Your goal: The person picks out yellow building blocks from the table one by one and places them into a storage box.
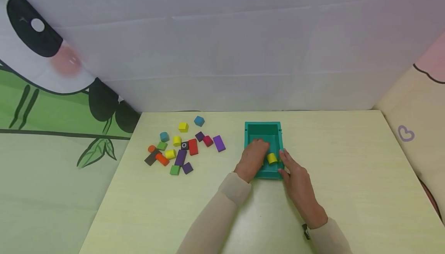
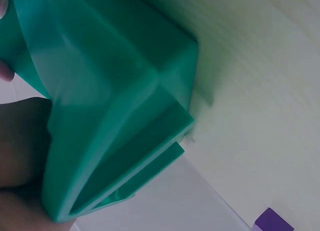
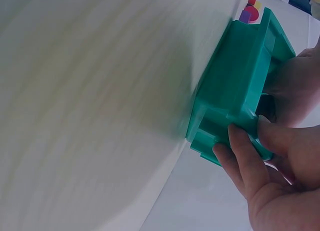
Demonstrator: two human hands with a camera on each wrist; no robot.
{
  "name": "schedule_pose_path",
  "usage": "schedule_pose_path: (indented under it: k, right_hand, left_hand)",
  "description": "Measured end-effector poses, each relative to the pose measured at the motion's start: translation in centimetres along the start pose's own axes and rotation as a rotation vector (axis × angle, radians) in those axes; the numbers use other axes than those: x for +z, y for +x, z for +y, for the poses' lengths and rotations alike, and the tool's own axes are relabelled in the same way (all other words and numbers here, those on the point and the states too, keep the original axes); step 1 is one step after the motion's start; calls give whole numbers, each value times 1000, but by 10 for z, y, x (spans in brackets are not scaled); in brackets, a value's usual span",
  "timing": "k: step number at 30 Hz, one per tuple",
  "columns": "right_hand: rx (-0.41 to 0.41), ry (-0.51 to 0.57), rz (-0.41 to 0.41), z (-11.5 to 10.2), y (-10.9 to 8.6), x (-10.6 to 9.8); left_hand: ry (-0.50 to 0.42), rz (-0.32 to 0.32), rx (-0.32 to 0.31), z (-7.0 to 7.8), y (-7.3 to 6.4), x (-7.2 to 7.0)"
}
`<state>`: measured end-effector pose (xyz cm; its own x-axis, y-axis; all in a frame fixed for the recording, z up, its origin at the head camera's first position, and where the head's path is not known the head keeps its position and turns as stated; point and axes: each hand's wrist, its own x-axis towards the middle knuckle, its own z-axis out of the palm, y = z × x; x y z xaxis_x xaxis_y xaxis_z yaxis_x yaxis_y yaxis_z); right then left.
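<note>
A green plastic bin [image 1: 267, 174] stands on the table. My left hand [image 1: 253, 158] reaches over its left wall, with the fingers down inside and their tips hidden; I cannot tell whether they hold anything. Beside these fingers a yellow cylinder block [image 1: 272, 158] lies on the bin floor, and a sliver of yellow shows right at the hand. My right hand [image 1: 299, 182] holds the bin's right wall. In the right wrist view its thumb is at the rim and its fingers [image 3: 245, 156] press the outside.
Left of the bin lie several loose blocks, among them a purple block [image 1: 219, 143], a red block [image 1: 193, 147], a blue block [image 1: 199, 121] and an orange cylinder [image 1: 162, 159]. A pale cloth wall [image 1: 222, 60] rises behind the table's back edge.
</note>
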<state>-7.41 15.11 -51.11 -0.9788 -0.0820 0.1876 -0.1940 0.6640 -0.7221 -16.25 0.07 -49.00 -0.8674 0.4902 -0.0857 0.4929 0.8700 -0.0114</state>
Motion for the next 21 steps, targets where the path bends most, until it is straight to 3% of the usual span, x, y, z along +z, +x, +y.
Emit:
schedule_pose_path:
  k: [4,21]
  right_hand:
    - [3,1,-3,0,0,0]
    - [25,13,-11,-1,0,0]
  left_hand:
    - [-14,-22,-16,1,1,0]
    - [-18,-8,-17,2,2,-1]
